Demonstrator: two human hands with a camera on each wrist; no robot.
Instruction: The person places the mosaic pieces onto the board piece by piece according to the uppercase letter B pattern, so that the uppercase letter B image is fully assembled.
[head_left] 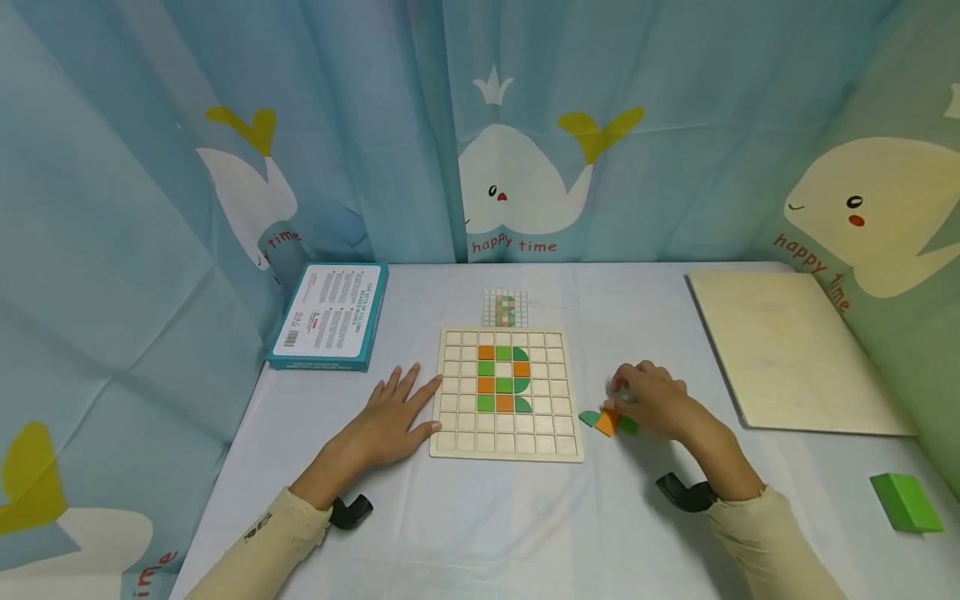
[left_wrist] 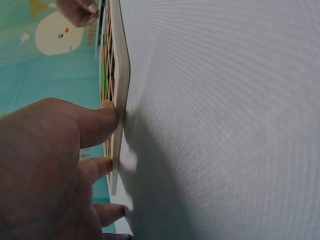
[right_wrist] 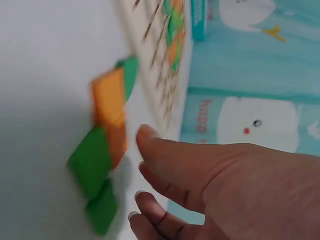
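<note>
A wooden grid board (head_left: 506, 446) lies mid-table, with orange, light green and dark green tiles set in its squares as a letter R (head_left: 504, 385). My left hand (head_left: 396, 421) rests flat with fingers spread at the board's left edge. In the left wrist view, its thumb (left_wrist: 97, 125) touches the board's rim (left_wrist: 122, 75). My right hand (head_left: 651, 402) is over a small group of loose tiles right of the board. The right wrist view shows its thumb and fingers apart, with nothing between them, beside orange tiles (right_wrist: 110, 100) and green tiles (right_wrist: 92, 162).
A small printed pattern card (head_left: 506, 308) lies behind the board. At the back left is a teal box (head_left: 327, 317). A large pale panel (head_left: 795, 350) lies at the right, with a green block (head_left: 906, 502) nearer the front. Printed curtains surround the table.
</note>
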